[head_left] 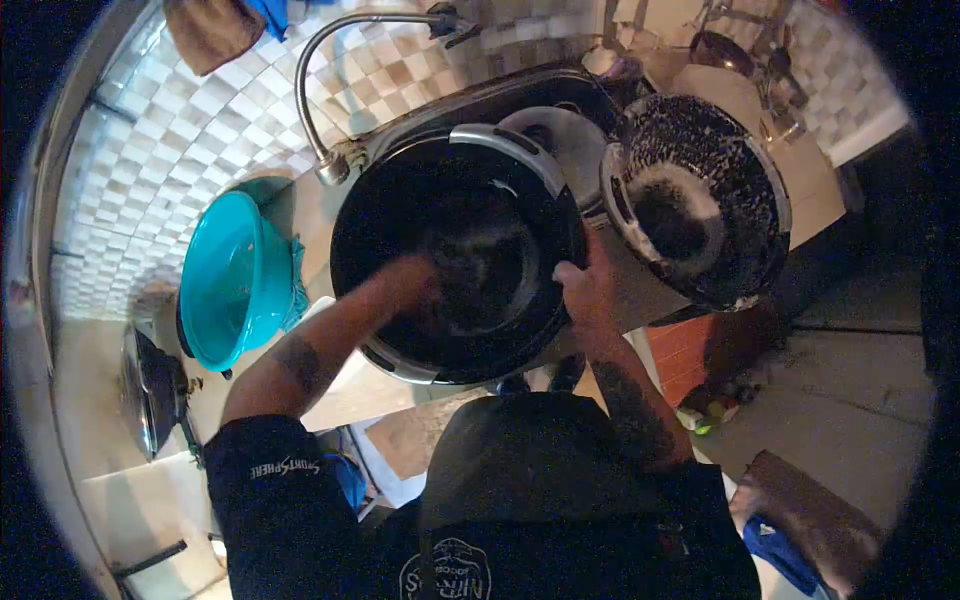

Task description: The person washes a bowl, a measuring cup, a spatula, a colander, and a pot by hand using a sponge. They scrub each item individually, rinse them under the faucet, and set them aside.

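A large round black basin with silvery handle strips on its rim is in the middle, by the sink. My left hand reaches down inside it, smeared by motion, so its fingers and anything in them are unclear. At the right side of the basin my right hand is closed round the rim, the thumb over the edge. A second black basin, its inner wall covered with whitish suds, stands tilted just to the right.
A turquoise basin stands at the left on the counter. A curved faucet rises behind the black basin, against the tiled wall. Behind the basins are the dark sink and a round grey lid-like item. Utensils crowd the back right.
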Motion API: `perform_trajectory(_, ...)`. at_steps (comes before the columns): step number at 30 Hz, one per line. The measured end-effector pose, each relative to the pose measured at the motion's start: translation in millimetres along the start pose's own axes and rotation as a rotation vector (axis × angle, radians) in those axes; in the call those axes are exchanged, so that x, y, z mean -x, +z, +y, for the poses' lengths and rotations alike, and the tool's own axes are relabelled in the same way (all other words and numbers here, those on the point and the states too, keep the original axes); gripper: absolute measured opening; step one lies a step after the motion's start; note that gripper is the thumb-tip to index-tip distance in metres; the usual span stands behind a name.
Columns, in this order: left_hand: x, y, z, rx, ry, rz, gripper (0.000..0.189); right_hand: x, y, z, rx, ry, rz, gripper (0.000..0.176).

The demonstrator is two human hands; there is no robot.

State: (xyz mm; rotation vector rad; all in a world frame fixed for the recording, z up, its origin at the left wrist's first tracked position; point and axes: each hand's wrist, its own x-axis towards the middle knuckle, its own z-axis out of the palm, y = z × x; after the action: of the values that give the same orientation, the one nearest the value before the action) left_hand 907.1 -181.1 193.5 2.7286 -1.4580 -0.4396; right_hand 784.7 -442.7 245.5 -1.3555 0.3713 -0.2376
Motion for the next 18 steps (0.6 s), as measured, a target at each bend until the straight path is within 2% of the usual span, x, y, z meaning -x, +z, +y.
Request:
perform_trajectory(2, -27, -58, -20, 0.187, -0.372, -0.427, 0.046, 0, -1, 4, -0.014, 0.003, -0.024, 0.070)
perform_trajectory(5, -73, 55, 4, 0.361, -0.155, 0.195, 0.044, -11, 1, 11, 0.038, -0.025, -0.029, 0.070)
perform_trajectory(7, -41, 72, 9, 0.097, 0.028, 0.027, 0.042, -5, -1, -5, 0.047, 0.026, -0.043, 0.069)
perform_trajectory(8, -11, 56, -13, 0.114, 0.031, 0.069, 0.039, -3, -1, -3, 0.048, 0.033, -0.025, 0.069)
perform_trajectory(10, -5, -1, -24, 0.297, -0.288, -0.154, 0.032, 3, 2, 0, 0.047, 0.048, 0.004, 0.069)
perform_trajectory(13, -54, 39, -15, 0.147, -0.343, -0.011, 0.031, 0, 2, 1, -0.070, 0.096, -0.022, 0.069)
perform_trajectory(16, -6, 51, -12, 0.101, -0.052, 0.189, 0.028, -2, -5, 1, -0.007, -0.002, -0.068, 0.074)
perform_trajectory(18, -14, 39, -35, 0.179, -0.236, 0.103, 0.029, -6, -8, 13, 0.045, -0.041, -0.063, 0.080)
